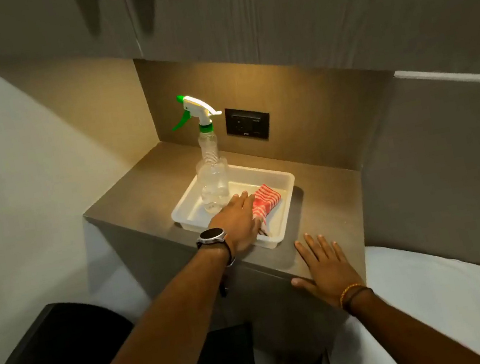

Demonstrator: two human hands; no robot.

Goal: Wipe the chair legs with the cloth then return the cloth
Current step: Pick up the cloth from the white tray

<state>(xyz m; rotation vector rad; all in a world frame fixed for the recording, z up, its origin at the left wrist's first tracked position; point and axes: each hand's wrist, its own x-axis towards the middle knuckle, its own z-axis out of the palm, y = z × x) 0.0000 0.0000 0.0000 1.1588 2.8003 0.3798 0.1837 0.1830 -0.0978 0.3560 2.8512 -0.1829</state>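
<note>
- Brown laminate counter (146, 193) fills the middle of the frame, set in a lit nook under grey upper cabinets (267, 4), with a dark wall socket (247, 123) on the back panel.
- White bedding (459, 304) lies at the lower right, and the dark chair (56, 362) sits at the lower left, its back and seat in view; its legs are out of sight.
- White plastic tray (272, 173) sits on the counter at frame centre.
- Clear spray bottle (213, 173) with a green-and-white trigger stands upright in the tray's left half.
- Red-and-white striped cloth (264, 204) lies bunched in the tray's right half, just right of the bottle.
- Left hand (237, 223), with a watch on the wrist, reaches into the tray and lies over the near end of the cloth; the fingers are extended rather than curled, and I cannot tell whether they have pinched the fabric.
- Right hand (327, 265) rests flat and spread wide on the counter's near corner, holding nothing.
- Judged from this, the step is either picking the cloth up or setting it back; one frame cannot settle which.
- If picking up, the next move calls for gathering the cloth without knocking the bottle, then turning toward the chair at lower left.
</note>
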